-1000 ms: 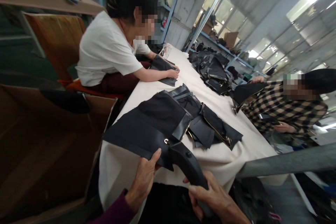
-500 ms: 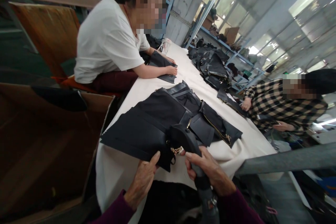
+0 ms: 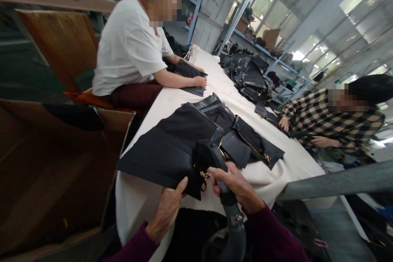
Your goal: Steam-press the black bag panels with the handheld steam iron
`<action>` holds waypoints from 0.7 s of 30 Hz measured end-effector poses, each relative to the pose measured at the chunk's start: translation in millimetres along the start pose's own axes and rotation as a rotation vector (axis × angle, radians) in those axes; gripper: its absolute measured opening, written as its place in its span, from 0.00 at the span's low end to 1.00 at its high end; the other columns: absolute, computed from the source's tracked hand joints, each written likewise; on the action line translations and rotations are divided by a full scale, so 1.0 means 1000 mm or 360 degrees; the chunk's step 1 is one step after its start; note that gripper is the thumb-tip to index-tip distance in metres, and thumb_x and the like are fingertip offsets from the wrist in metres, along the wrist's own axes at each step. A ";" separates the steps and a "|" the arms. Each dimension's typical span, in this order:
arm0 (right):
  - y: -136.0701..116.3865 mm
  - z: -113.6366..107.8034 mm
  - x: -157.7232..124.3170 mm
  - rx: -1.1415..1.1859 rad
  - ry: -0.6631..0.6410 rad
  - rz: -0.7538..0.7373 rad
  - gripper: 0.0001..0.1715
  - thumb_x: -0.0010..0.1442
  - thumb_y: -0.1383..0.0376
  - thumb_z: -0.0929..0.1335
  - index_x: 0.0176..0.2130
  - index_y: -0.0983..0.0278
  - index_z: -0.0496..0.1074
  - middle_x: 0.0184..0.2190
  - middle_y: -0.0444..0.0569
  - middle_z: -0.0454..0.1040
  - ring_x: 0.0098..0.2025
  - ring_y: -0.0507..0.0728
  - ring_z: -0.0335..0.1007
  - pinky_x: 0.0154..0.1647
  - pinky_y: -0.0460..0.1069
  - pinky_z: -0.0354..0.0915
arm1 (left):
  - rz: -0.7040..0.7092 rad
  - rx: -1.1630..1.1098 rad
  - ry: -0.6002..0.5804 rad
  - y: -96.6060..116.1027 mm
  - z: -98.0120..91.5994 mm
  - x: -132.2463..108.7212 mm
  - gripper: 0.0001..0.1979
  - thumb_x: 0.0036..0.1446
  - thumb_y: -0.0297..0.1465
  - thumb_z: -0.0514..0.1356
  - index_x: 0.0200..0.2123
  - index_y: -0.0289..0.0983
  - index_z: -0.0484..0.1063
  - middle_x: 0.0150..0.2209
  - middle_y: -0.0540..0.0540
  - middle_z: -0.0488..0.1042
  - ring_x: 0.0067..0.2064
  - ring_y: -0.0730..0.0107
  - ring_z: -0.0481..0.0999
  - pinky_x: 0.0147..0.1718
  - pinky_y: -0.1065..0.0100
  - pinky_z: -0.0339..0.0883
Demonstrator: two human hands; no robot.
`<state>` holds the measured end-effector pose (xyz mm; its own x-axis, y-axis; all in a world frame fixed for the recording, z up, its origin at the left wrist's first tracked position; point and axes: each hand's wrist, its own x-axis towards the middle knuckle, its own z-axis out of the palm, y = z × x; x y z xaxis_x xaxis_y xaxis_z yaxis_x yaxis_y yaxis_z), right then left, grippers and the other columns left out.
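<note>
My right hand (image 3: 235,184) is shut around a dark grey handheld steamer (image 3: 215,157), whose head rests on a black leather bag panel (image 3: 172,151). A ribbed grey hose (image 3: 238,239) runs down from the steamer past my lap. My left hand (image 3: 167,208) grips the panel's near edge, with the fingertips on top. A small gold clasp (image 3: 205,175) hangs at that edge, right between my hands. Further bag pieces with a gold zipper (image 3: 253,149) lie beyond the steamer on the white padded table (image 3: 294,174).
A co-worker in a white shirt (image 3: 129,49) sits across the table with hands on a black piece (image 3: 187,71). Another in a checked shirt (image 3: 331,118) works at the right beside a heap of bag parts (image 3: 248,77). A grey rail (image 3: 337,182) crosses the lower right.
My right hand has carried the steamer up and left onto the panel, near the clasp. The checked-shirt co-worker has laid a zippered piece on the table.
</note>
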<state>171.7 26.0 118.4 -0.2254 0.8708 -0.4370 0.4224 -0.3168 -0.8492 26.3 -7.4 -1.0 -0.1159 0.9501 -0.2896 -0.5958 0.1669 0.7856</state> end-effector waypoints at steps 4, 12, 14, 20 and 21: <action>0.005 -0.008 -0.035 0.0083 0.0069 -0.0028 0.22 0.55 0.50 0.69 0.35 0.67 0.67 0.22 0.43 0.66 0.19 0.48 0.61 0.18 0.43 0.57 | -0.0192 -0.0408 -0.0068 -0.010 -0.012 -0.005 0.16 0.47 0.38 0.68 0.39 0.41 0.72 0.47 0.47 0.74 0.46 0.61 0.74 0.40 0.65 0.71; 0.062 0.010 -0.117 0.0002 -0.0011 0.0167 0.30 0.52 0.52 0.67 0.46 0.71 0.60 0.20 0.42 0.67 0.17 0.49 0.61 0.18 0.43 0.55 | -0.0228 -0.0305 -0.0187 -0.012 -0.029 -0.027 0.22 0.48 0.41 0.67 0.35 0.26 0.71 0.38 0.33 0.77 0.39 0.58 0.77 0.42 0.61 0.71; 0.069 0.019 -0.121 0.0003 -0.0080 0.0177 0.28 0.51 0.55 0.67 0.45 0.71 0.60 0.19 0.41 0.66 0.16 0.48 0.60 0.17 0.42 0.54 | -0.0199 -0.0279 -0.0197 -0.012 -0.028 -0.030 0.21 0.45 0.41 0.68 0.33 0.28 0.72 0.37 0.35 0.78 0.39 0.59 0.77 0.42 0.62 0.70; 0.058 0.032 -0.100 0.0014 -0.0143 0.0155 0.24 0.54 0.57 0.68 0.45 0.70 0.61 0.22 0.43 0.69 0.18 0.47 0.61 0.19 0.41 0.57 | -0.0108 -0.0186 -0.0289 -0.016 -0.023 -0.033 0.19 0.46 0.45 0.67 0.26 0.33 0.72 0.33 0.41 0.78 0.38 0.60 0.77 0.42 0.64 0.70; 0.055 0.032 -0.096 0.0024 -0.0158 0.0129 0.23 0.54 0.57 0.68 0.44 0.70 0.62 0.22 0.43 0.69 0.18 0.47 0.61 0.18 0.42 0.57 | -0.0121 -0.0182 -0.0268 -0.017 -0.024 -0.033 0.19 0.44 0.45 0.68 0.25 0.33 0.72 0.32 0.42 0.79 0.37 0.60 0.77 0.42 0.64 0.70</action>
<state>187.9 -86.9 104.4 -0.2773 0.8009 -0.5307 0.4299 -0.3906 -0.8140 21.7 -48.1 -17.9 0.0618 0.9681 -0.2427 -0.6849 0.2180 0.6953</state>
